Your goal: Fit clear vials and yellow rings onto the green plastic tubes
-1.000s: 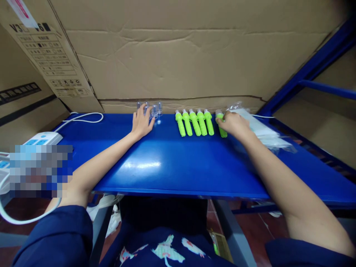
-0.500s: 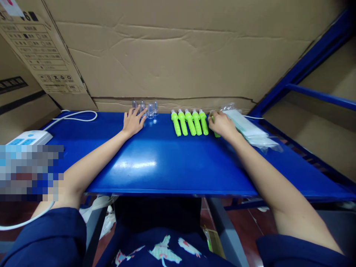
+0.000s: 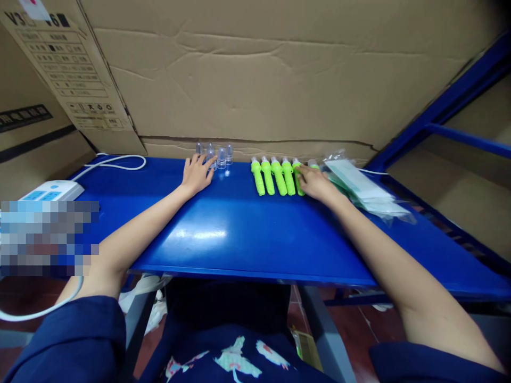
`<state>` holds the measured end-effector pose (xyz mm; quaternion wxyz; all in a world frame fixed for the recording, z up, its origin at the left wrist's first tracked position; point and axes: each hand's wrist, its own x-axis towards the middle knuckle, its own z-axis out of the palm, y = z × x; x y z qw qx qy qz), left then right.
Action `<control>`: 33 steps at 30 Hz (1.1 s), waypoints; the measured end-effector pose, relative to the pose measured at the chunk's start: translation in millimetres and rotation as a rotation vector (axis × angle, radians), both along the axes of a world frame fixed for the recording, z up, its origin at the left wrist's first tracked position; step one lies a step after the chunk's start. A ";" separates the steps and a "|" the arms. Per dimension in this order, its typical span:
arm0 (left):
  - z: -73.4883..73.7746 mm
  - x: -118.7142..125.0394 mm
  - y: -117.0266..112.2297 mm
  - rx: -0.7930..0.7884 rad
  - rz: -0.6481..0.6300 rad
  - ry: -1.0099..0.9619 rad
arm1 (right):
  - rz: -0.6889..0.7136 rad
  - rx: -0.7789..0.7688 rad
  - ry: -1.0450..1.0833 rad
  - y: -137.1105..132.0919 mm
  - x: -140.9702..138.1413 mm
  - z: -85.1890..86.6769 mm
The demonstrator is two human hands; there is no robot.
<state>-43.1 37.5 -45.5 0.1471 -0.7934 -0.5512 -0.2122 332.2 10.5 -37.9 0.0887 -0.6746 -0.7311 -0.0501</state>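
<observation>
My left hand [image 3: 197,174] rests at the back of the blue table with its fingers spread. Its fingertips are beside several small clear plastic caps [image 3: 221,158] standing upright; some are partly hidden behind the fingers. Toward the right, lime-green ribbed sticks with clear tips [image 3: 278,178] lie side by side in a row. My right hand [image 3: 316,183] is at the right end of this row, its fingers curled onto one lime-green stick [image 3: 300,190]. Another green stick with a clear tip [image 3: 313,164] shows just behind that hand, mostly covered by it.
Clear bags with pale flat contents [image 3: 357,183] lie right of my right hand. A white power strip [image 3: 54,192] with its cable sits on the left. Cardboard [image 3: 255,80] walls the back, and a blue metal frame [image 3: 439,90] rises at the right.
My right hand has shifted slightly left along the row, onto the neighbouring green stick. The clear tip behind it has come into sight. My left hand stays by the caps; the view has shifted slightly.
</observation>
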 end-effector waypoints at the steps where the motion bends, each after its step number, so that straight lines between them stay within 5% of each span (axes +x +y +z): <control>1: 0.4 0.4 -1.3 0.005 0.000 0.009 | 0.009 0.008 -0.010 0.1 0.5 1.3; 10: 1.1 2.9 -5.9 0.047 0.019 0.092 | -0.085 0.159 -0.032 -5.7 0.0 5.1; 33: 12.5 -9.6 0.7 0.004 -0.020 0.231 | -0.100 -0.033 -0.009 2.3 -1.5 -4.2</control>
